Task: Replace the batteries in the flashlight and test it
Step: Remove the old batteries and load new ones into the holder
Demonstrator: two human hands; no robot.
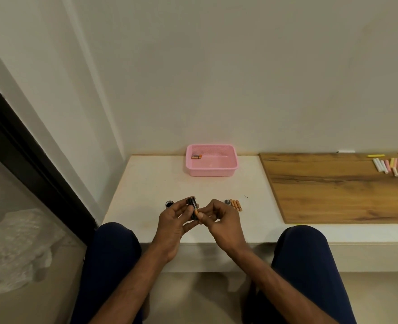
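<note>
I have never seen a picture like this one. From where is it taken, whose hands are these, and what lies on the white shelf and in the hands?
There is no machine here. The one picture comes from a wide-angle camera worn on a person's head, looking forward and down, so you see that person's own arms and knees.

The left hand holds a black battery holder, probably from the flashlight. The right hand pinches a black and copper battery at the holder; whether it is going in or coming out cannot be told.

On the white ledge lie a black cap on the left, a dark round part beside three loose batteries on the right, and farther back a pink basket with one battery inside. The wooden board at the right carries chalk sticks.
</note>
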